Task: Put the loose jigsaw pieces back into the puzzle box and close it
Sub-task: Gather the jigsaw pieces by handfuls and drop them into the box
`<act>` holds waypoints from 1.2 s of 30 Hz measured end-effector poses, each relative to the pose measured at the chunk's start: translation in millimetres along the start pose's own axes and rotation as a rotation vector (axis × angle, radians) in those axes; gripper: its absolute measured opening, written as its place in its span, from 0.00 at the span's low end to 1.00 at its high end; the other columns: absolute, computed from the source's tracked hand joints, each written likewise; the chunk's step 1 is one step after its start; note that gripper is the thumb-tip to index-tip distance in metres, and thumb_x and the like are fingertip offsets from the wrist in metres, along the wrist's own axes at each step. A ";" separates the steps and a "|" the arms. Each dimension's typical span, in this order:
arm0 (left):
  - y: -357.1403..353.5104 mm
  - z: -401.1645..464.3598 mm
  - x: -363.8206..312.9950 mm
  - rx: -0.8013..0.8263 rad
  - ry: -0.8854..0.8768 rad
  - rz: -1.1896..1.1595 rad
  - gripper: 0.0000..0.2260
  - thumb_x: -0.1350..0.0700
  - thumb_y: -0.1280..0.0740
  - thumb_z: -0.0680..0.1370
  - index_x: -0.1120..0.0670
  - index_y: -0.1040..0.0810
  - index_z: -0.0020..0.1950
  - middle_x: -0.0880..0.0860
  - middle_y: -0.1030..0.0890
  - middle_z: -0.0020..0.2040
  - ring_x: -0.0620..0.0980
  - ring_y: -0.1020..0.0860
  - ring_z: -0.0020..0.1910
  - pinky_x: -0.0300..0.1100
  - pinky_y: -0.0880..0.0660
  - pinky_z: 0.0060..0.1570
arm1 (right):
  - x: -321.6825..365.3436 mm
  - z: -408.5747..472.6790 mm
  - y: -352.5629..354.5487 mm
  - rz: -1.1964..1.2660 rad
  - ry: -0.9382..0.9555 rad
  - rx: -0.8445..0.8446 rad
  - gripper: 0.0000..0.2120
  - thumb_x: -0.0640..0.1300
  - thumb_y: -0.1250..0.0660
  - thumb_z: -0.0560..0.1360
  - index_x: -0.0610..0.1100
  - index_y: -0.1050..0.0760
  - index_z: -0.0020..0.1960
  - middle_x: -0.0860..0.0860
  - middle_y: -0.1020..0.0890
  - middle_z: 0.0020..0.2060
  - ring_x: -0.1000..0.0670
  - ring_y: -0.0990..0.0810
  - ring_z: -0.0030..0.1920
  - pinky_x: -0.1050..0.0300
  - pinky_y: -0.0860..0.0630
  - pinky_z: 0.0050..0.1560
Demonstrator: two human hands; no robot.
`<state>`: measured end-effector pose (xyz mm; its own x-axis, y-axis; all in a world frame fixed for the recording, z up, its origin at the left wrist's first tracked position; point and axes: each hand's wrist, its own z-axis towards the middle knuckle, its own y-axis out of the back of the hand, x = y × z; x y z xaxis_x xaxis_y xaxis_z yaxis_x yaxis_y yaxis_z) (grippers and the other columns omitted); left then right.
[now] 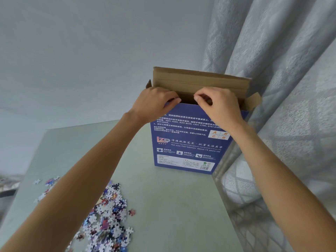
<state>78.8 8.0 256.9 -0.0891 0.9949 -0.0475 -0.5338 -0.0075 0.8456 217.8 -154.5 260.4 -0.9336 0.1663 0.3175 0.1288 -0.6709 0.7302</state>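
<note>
Stood upright on the pale green tabletop (172,206), against the grey curtain (281,88): the blue puzzle box (189,142), printed back panel facing the camera, top end open so that pieces could drop in from above. Brown lid flap (198,79) folded up and back, side tab (252,100) splayed outward at the right, both kept clear of the opening.

Left hand (154,102) hooked over the front rim at the left of the opening, fingers (172,100) curled and gripping the cardboard edge, probably to steady the tall box and hold its mouth apart. Right hand (218,104) poised over the opening just beside it, fingertips pinched on something small and dark, apparently jigsaw pieces (205,98) about to be let go inside; exactly what, too small to tell.

Heaped well apart from the box, near the front left of the tabletop and partly behind the left forearm: the loose jigsaw pieces (109,215), white backs and coloured faces mixed, a few strays beyond. Most of the job therefore judged undone, and closing not yet possible.
</note>
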 end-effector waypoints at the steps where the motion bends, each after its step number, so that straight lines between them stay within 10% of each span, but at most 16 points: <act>1: 0.9 -3.2 -0.6 -0.047 -0.017 0.011 0.16 0.48 0.44 0.79 0.53 0.19 0.48 0.50 0.18 0.40 0.51 0.22 0.38 0.42 0.26 0.33 | 3.7 -2.0 -1.2 -0.013 0.026 -0.036 0.07 0.46 0.37 0.77 0.47 0.20 0.47 0.55 0.17 0.40 0.54 0.21 0.39 0.52 0.22 0.37; 9: 4.6 -94.7 -20.0 -0.381 0.106 -0.001 0.10 0.51 0.37 0.78 0.56 0.20 0.50 0.50 0.17 0.42 0.48 0.22 0.42 0.38 0.27 0.38 | 53.4 -59.4 -44.6 -0.122 0.332 -0.289 0.09 0.40 0.37 0.77 0.40 0.19 0.51 0.47 0.16 0.45 0.48 0.19 0.48 0.55 0.23 0.49; 14: -12.6 -219.3 -25.4 -0.202 0.539 -0.052 0.08 0.54 0.37 0.77 0.51 0.19 0.50 0.45 0.18 0.40 0.47 0.23 0.42 0.39 0.26 0.37 | 88.9 -134.7 -124.5 0.025 0.303 0.114 0.09 0.42 0.38 0.77 0.42 0.21 0.53 0.48 0.18 0.47 0.46 0.23 0.51 0.51 0.27 0.53; 18: -31.2 -321.6 -29.4 0.305 1.053 -0.124 0.19 0.50 0.34 0.76 0.49 0.30 0.67 0.51 0.23 0.59 0.53 0.29 0.61 0.49 0.30 0.63 | 113.6 -197.2 -181.8 0.110 0.040 0.661 0.19 0.47 0.33 0.74 0.44 0.27 0.63 0.45 0.24 0.58 0.43 0.28 0.60 0.46 0.28 0.58; 22: -34.0 -405.8 -53.9 0.492 1.375 -0.111 0.32 0.46 0.31 0.73 0.49 0.40 0.73 0.56 0.34 0.67 0.55 0.37 0.66 0.49 0.37 0.66 | 145.6 -243.0 -215.7 0.178 -0.245 1.065 0.31 0.54 0.35 0.75 0.46 0.42 0.73 0.43 0.37 0.67 0.43 0.37 0.67 0.52 0.31 0.62; 30: -42.1 -477.0 -97.3 0.607 1.554 -0.091 0.45 0.36 0.28 0.64 0.45 0.45 0.74 0.52 0.45 0.73 0.56 0.45 0.70 0.53 0.40 0.67 | 195.6 -295.7 -238.9 0.367 -0.083 1.121 0.27 0.43 0.31 0.74 0.43 0.36 0.70 0.43 0.35 0.65 0.44 0.34 0.65 0.56 0.35 0.65; 36: -58.0 -476.4 -111.5 0.396 1.537 -0.230 0.32 0.42 0.31 0.71 0.47 0.37 0.72 0.51 0.37 0.71 0.53 0.40 0.68 0.49 0.38 0.67 | 186.6 -272.4 -240.1 0.473 -0.018 1.034 0.22 0.38 0.34 0.75 0.43 0.31 0.68 0.46 0.32 0.65 0.56 0.27 0.51 0.65 0.33 0.58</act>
<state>-280.9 -150.5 -40.2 -0.8930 -0.0707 -0.4445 -0.4350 0.3893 0.8119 -78.4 -159.3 -20.5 -0.7140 0.0711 0.6966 0.6891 0.2472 0.6812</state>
